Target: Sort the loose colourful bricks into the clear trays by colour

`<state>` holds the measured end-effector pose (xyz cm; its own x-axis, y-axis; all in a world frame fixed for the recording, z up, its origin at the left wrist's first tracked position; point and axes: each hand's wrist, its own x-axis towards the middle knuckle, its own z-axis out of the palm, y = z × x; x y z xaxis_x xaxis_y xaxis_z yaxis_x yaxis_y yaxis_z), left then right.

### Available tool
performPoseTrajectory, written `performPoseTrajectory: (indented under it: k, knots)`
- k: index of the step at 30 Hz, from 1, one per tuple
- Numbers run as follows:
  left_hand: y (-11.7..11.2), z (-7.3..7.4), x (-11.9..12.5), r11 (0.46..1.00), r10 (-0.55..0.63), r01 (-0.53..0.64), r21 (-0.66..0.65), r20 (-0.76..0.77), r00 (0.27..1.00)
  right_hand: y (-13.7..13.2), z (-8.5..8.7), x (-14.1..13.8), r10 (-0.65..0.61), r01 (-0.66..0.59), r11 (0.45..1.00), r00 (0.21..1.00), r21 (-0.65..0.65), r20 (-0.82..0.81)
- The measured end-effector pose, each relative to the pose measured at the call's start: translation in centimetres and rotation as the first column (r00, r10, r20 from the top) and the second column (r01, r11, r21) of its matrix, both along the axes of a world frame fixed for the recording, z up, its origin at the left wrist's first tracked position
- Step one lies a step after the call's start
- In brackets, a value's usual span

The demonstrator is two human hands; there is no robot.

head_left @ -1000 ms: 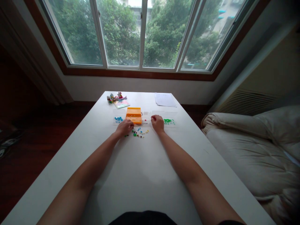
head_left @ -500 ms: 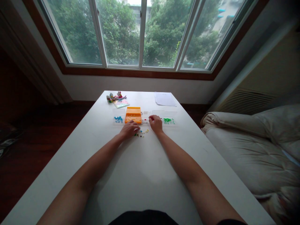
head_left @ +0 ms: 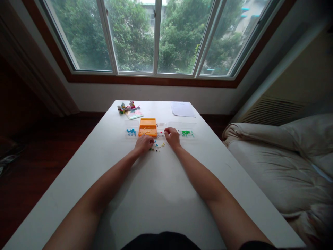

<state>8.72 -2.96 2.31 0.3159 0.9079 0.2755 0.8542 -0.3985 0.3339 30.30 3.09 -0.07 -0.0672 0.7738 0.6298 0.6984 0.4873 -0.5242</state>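
Both my arms reach far across a white table (head_left: 156,194). My left hand (head_left: 143,143) rests with curled fingers just in front of an orange box (head_left: 148,127), at the edge of a scatter of small coloured beads (head_left: 157,147). My right hand (head_left: 172,136) is curled too, its fingertips pinched near a clear tray (head_left: 161,130) to the right of the orange box. What either hand holds is too small to make out. Blue pieces (head_left: 131,131) lie left of the box, green pieces (head_left: 186,132) lie right of my right hand.
Small toy figures and a coloured card (head_left: 129,109) sit at the table's far left, a sheet of paper (head_left: 182,109) at the far right. A padded sofa (head_left: 281,163) stands close along the table's right edge. Wide windows span the wall beyond.
My left hand slid right along the front of the orange box, over the loose beads. My right hand drew slightly left and further away, toward the clear tray.
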Motion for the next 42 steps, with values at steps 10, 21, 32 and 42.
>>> performPoseTrajectory:
  k: [10, 21, 32, 42]
  knots:
    - [1.6, -0.5, -2.0, 0.986, 0.138, -0.151, 0.065, 0.173, 0.975, -0.1, -0.1, 0.0, 0.013, -0.013, 1.000, 1.000, -0.010, -0.016]
    - [4.5, -1.2, -8.9, 0.852, 0.447, -0.520, 0.062, 0.433, 0.783, -0.2, 0.0, 0.0, 0.014, -0.014, 1.000, 1.000, -0.022, -0.004]
    - [5.0, -2.2, -11.2, 0.770, 0.554, -0.637, 0.005, 0.489, 0.674, -2.1, 1.1, -1.6, 0.192, -0.198, 0.980, 0.968, 0.022, 0.162]
    - [4.6, -2.0, -11.4, 0.778, 0.567, -0.626, -0.049, 0.484, 0.666, -4.4, 2.0, -4.5, 0.581, -0.579, 0.801, 0.686, -0.155, 0.438]
